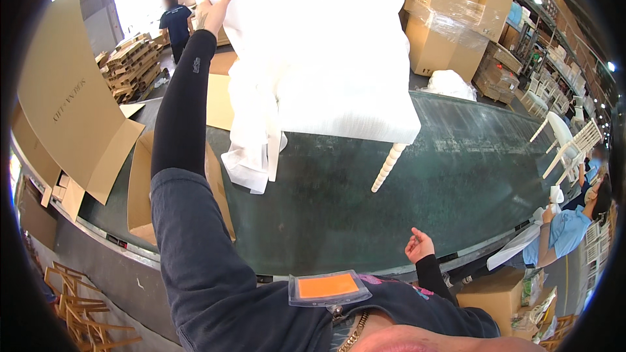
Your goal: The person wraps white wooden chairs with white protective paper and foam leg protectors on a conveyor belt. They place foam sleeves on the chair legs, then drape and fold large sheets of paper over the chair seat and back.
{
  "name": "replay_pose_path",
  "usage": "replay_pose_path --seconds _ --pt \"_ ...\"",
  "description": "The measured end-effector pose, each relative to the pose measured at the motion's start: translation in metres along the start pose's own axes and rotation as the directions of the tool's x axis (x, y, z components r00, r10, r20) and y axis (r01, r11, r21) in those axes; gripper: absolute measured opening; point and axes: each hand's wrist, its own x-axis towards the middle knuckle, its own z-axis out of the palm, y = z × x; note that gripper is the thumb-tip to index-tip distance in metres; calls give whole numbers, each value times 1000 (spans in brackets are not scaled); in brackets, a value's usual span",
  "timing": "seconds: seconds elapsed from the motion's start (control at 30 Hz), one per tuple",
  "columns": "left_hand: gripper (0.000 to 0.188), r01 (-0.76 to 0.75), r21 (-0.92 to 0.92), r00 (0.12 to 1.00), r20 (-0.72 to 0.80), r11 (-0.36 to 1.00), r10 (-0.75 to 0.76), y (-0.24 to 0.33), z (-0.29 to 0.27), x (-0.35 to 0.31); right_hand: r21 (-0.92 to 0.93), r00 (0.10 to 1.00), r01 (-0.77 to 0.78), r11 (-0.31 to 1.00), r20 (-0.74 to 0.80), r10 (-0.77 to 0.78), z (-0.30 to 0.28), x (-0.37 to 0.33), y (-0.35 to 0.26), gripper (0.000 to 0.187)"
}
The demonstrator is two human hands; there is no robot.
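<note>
A large piece of furniture, likely a chair, stands on the green work surface (pixel 313 208), draped in a white wrapping sheet (pixel 326 58). Below the sheet, one cream leg with beaded turning (pixel 388 168) shows; a loose end of the sheet (pixel 251 156) hangs down on the left. My left arm reaches far forward, and my left hand (pixel 214 12) is closed at the sheet's upper left edge, thumb raised, with its fingers partly hidden. Close to my body, over the near edge of the surface, my right hand (pixel 418 246) holds nothing, its fingers loosely bent and apart.
An open carton (pixel 140 189) stands by my left arm, beside a tall cardboard sheet (pixel 72 98). Film-wrapped boxes (pixel 450 19) are stacked behind. At right, a co-worker in light blue (pixel 564 231) handles white material near a white chair (pixel 567 140). Another person (pixel 176 23) stands far left.
</note>
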Motion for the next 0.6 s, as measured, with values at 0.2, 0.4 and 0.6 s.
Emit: replay_pose_path --seconds 0.2,0.4,0.6 --pt "78 -161 506 970 -78 847 231 -14 36 -5 -11 999 -12 1000 -46 12 -15 -10 21 17" --pt "71 -112 398 937 346 911 -36 -7 -38 33 -7 992 -18 1000 -122 17 -20 -22 30 15" --pt "63 -183 293 982 5 939 190 116 -115 149 73 983 -87 994 -155 97 -29 -21 43 10"
